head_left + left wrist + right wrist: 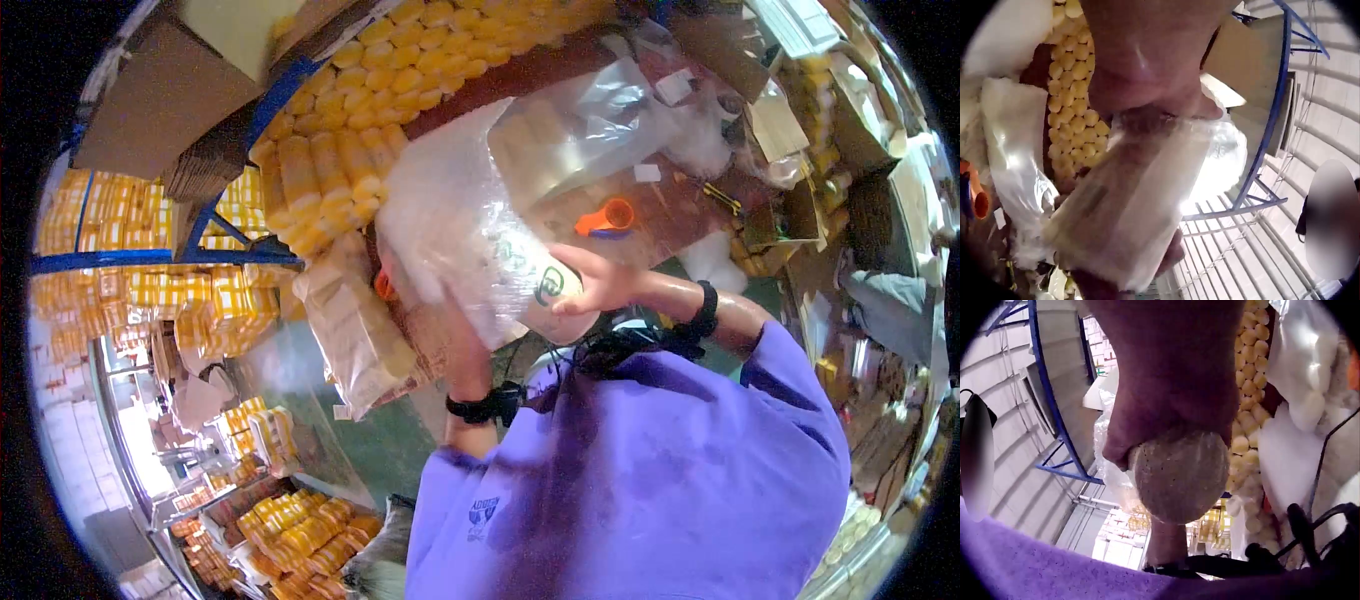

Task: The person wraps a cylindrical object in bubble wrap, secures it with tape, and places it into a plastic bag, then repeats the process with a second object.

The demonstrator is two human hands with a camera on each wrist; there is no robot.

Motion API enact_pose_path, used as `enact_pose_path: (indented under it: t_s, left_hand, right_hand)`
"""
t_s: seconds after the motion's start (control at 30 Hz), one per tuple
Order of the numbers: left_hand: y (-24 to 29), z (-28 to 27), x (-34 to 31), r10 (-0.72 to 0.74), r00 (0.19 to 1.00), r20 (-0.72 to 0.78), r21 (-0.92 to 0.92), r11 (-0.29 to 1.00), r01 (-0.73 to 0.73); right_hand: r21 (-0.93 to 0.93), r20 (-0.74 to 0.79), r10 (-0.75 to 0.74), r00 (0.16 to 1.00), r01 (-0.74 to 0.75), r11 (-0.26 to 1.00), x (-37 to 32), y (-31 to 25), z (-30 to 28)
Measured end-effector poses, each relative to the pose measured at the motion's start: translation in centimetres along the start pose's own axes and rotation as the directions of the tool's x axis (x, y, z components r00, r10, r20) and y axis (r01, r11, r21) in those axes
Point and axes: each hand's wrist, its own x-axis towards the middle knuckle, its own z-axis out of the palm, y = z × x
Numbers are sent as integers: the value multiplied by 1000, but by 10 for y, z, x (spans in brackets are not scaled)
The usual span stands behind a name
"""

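Observation:
A cylindrical pack (530, 280) in clear plastic, with green print near one end, is held in front of the purple-shirted body. My right hand (605, 283) grips its near end, thumb on one side and fingers on the other. In the right wrist view, the pack's round whitish end (1182, 481) shows under that hand. My left hand (462, 335) is blurred in the head view. The left wrist view shows the left hand (1150, 81) holding the other end, where loose plastic (1225, 150) bunches past the fingers; some of its fingers are hidden.
Behind the pack lie a white plastic sheet (430, 200) and a clear bag (590, 120). An orange tape dispenser (612, 214) and a yellow cutter (722, 198) lie to the right. Yellow-ended rolls (400, 60) are stacked at the back, beside a blue frame (215, 205). A brown sack (355, 335) sits left.

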Motion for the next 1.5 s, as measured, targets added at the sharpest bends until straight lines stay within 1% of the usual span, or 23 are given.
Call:
enact_pose_path:
  t_s: [0.03,0.13,0.2,0.27,0.3,0.37,0.43,0.53,0.57,0.67,0.7,0.8,0.83,0.93,1.03,1.13,1.23,1.27,1.33,1.37,1.43,1.47,1.5]
  left_hand:
    - [-19,-8,1,-46,999,-2,69,997,46]
    - [-49,-23,5,-112,993,30,279,955,99]
    - [-42,-28,9,-131,990,55,317,942,107]
    - [-17,-11,14,-133,988,74,236,965,112]
    - [8,18,10,-135,989,65,-64,988,140]
    - [11,23,10,-187,981,45,-354,916,191]
    - [-29,-10,19,-276,961,24,-351,897,267]
    - [-50,-29,20,-383,923,31,-355,859,369]
    - [-57,-34,18,-380,923,65,-385,843,374]
    - [-65,-33,7,-430,903,23,-414,818,400]
    - [-64,-40,4,-471,882,24,-342,825,450]
    - [-80,-42,-5,-426,904,20,-541,756,368]
    - [-91,-56,-7,-438,898,35,-571,729,378]
    - [-146,-117,-16,-441,896,48,-619,691,373]
    - [-149,-131,-32,-411,911,-41,-544,774,324]
    - [-105,-101,-43,-384,901,-202,-403,871,281]
    - [-154,-161,-16,-374,927,-40,-667,701,254]
    - [-164,-172,-17,-341,940,8,-750,619,231]
    - [-147,-160,-23,-428,897,-111,-717,659,225]
    - [-136,-152,-23,-465,869,-167,-699,678,229]
    - [-174,-194,-22,-345,935,82,-618,719,319]
    - [-181,-198,-23,-354,930,97,-606,721,337]
    - [-188,-203,-24,-363,925,112,-594,722,355]
  right_hand:
    - [173,19,57,998,-59,983,2,-4,2]
    - [250,-30,-72,997,77,965,14,3,-1]
    - [196,8,-27,1000,25,980,16,-6,-6]
    - [119,48,36,998,-42,992,20,-17,-13]
    - [-120,-9,-84,996,82,989,25,-11,-14]
    - [-392,-77,176,981,-192,900,30,-3,-8]
    - [-556,-160,357,920,-383,737,36,-18,3]
    - [-604,-200,353,914,-399,690,50,-8,12]
    - [-691,-257,209,944,-330,644,51,-7,17]
    - [-865,-204,188,961,-267,426,80,7,7]
    - [-898,-194,43,980,-195,394,88,44,8]
    - [-935,165,-27,986,165,315,90,40,14]
    - [-950,172,55,983,151,273,92,26,22]
    - [-870,461,-210,862,486,85,95,35,26]
    - [-825,561,-3,828,559,85,96,17,34]
    - [-823,556,36,831,544,165,90,29,33]
    - [-843,251,215,944,104,527,83,37,22]
    - [-820,170,193,966,30,571,84,37,24]
    - [-745,-7,164,986,-115,657,90,30,32]
    - [-790,-77,402,912,-302,534,99,22,44]
    - [-888,-36,277,960,-158,431,109,51,62]
    - [-926,-9,217,976,-90,367,112,72,69]
    - [-925,-34,234,972,-119,362,115,89,76]
